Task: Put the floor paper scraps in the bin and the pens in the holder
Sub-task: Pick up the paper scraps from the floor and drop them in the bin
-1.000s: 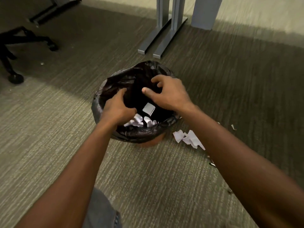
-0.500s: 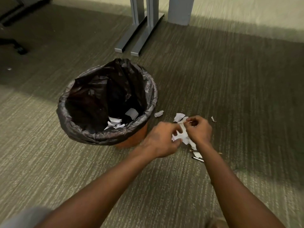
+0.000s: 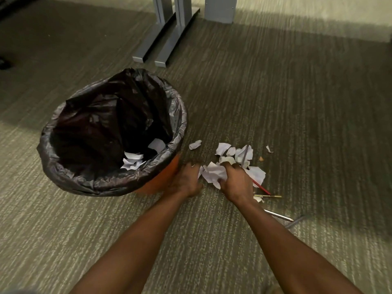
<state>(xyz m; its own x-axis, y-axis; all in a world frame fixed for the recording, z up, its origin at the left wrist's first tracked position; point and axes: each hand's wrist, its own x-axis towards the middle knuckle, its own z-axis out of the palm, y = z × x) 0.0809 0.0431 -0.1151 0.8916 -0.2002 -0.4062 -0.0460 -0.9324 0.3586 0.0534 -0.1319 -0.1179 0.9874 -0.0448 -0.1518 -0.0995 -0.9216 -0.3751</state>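
An orange bin (image 3: 161, 181) lined with a black bag (image 3: 110, 175) stands on the carpet at left, with white scraps (image 3: 132, 161) inside. To its right lies a heap of white paper scraps (image 3: 241, 153). My right hand (image 3: 236, 183) is closed on a bunch of scraps (image 3: 214, 174) at the heap's near side. Touching the same bunch from the left, beside the bin's wall, is my left hand (image 3: 186, 181). A red pencil (image 3: 262, 187), a yellow-black pencil (image 3: 268, 195), a silver pen (image 3: 279, 215) and a grey pen (image 3: 296, 222) lie right of my right wrist. No holder is in view.
Grey metal desk feet (image 3: 163, 39) and a grey panel (image 3: 220, 9) stand at the back. A single scrap (image 3: 195, 144) lies next to the bin, a tiny one (image 3: 269, 149) farther right. A dark chair caster (image 3: 4, 64) shows at the left edge.
Both hands left the bin's mouth, where they let scraps drop, and came down right of the bin onto the floor heap. My right hand has closed on a bunch of scraps.
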